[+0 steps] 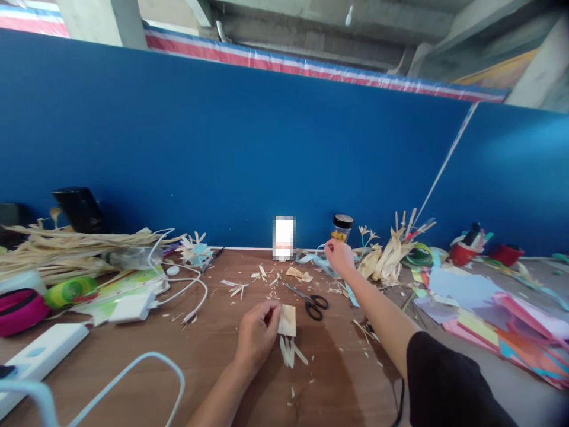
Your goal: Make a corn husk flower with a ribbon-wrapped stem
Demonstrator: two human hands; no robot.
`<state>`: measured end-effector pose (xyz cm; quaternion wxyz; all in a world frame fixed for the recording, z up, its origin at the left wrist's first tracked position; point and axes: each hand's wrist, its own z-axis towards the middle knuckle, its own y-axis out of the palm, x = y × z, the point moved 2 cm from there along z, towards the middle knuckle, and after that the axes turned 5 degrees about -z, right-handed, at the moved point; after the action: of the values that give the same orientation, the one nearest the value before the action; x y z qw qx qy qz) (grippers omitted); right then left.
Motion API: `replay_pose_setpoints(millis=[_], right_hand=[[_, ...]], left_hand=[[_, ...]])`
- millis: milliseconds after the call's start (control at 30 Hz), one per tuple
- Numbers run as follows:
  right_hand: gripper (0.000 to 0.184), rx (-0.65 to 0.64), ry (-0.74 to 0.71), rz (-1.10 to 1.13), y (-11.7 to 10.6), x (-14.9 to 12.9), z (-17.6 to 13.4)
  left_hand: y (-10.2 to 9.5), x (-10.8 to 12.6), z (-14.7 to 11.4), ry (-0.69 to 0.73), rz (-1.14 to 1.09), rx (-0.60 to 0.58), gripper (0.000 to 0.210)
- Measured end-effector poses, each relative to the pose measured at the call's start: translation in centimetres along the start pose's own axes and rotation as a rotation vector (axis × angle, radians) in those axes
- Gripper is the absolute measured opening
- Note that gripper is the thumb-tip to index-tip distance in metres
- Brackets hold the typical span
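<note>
My left hand (259, 333) is closed, pinching the left edge of a small cream-coloured square piece (288, 320) just above the table. It looks like flat husk or card; I cannot tell which. Cut pale strips (288, 351) lie right below it. My right hand (340, 256) reaches forward with its fingertips pressed together, beside a light blue ribbon (316, 260). Whatever those fingers hold, if anything, is too small to make out. Behind that hand stands a black-lidded jar (343, 222) with something yellow inside. Black-handled scissors (315, 307) lie between my hands, blades pointing away to the left.
Dried husks (386, 261) and coloured paper (466, 290) cover the right side. At left are long dry strips (66, 246), a white cable (202, 284) and a power strip (48, 356). A blue partition (231, 142) closes the back, with a blurred white upright object (284, 237) before it.
</note>
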<state>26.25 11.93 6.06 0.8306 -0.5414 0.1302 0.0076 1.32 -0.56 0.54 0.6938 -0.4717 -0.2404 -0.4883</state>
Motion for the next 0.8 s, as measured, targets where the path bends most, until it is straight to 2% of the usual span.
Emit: replay_pose_setpoints(millis=[100,267,433,533,700,767,800], right_hand=[[0.025,-0.028,0.003,0.058,0.1,0.2,0.4],[0.04,-0.171,-0.108,0.187,0.0,0.2,0.3],[0.029,-0.22,-0.122,0.313,-1.2,-0.4,-1.0],[0.028,-0.316,-0.156,0.4,-1.5,-2.3,-2.8],[0.035,-0.629,-0.328,0.552,-1.6,-7.0,-8.2],[0.029,-0.717,-0.42,0.638,-1.8,-8.3,-10.2],[0.024,-0.711,-0.438,0.669,-1.8,-8.7,-10.9]], left_hand=[[0.0,0.0,0.0,-0.004,0.0,-0.012,0.025],[0.0,-0.1,0.0,-0.012,-0.015,-0.001,0.027],[-0.1,-0.3,0.1,-0.044,-0.07,0.03,0.027],[-0.2,-0.4,0.1,-0.06,-0.123,0.054,0.027],[-0.3,-0.4,0.2,-0.067,-0.188,0.081,0.028],[-0.3,-0.4,0.2,-0.064,-0.202,0.076,0.028],[-0.4,-0.4,0.2,-0.064,-0.205,0.074,0.028]])
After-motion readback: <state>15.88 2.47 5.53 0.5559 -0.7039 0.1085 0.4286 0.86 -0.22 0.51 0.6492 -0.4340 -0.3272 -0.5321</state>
